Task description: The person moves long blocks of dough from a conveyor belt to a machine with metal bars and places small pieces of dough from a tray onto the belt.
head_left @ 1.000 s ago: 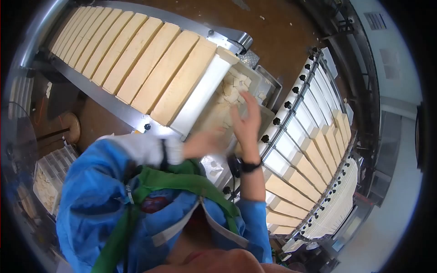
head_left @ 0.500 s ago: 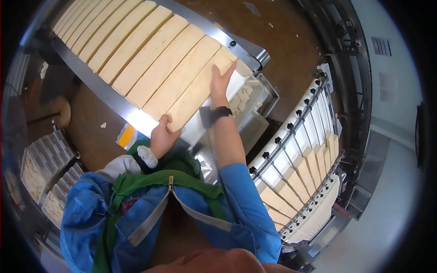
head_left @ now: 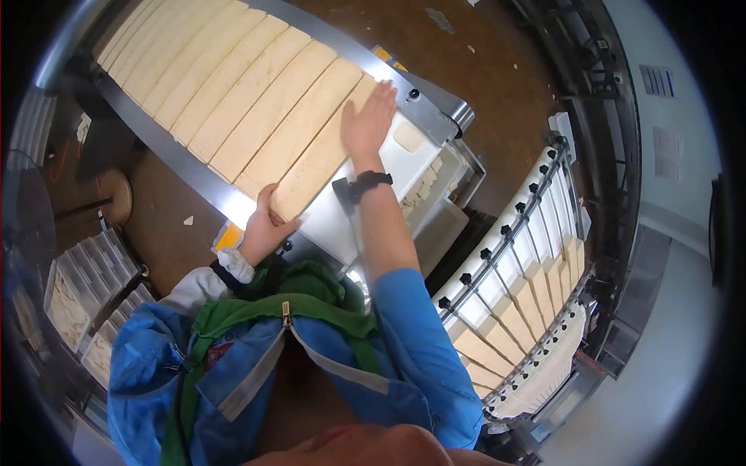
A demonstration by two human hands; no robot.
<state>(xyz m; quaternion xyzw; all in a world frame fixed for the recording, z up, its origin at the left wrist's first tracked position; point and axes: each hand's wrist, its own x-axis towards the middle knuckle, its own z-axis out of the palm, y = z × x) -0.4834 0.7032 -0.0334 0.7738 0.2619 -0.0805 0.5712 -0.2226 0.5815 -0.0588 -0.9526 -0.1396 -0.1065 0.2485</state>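
Observation:
Long pale slabs (head_left: 256,101) lie side by side, pressed close together, on a metal-edged conveyor (head_left: 140,128). My left hand (head_left: 266,227) is at the near end of the last slab (head_left: 318,167), thumb and fingers apart against its corner. Against the far end of that slab rests my right hand (head_left: 368,124), its fingers stretched out and the palm along the slab's side. Neither hand is wrapped round anything. On the white belt beyond the slab is a small pale piece (head_left: 408,137).
A bin with pale scraps (head_left: 423,186) stands beyond the conveyor's end. To the right, a curved rack with black knobs (head_left: 505,231) holds more slabs (head_left: 536,295). Clear trays (head_left: 85,283) stand at the lower left, and a round stool (head_left: 116,196) is near them.
The slabs near my hands have moved up and left, closing the gaps between them. Both hands moved left with the last slab, and my right hand's fingers flattened. More white belt shows.

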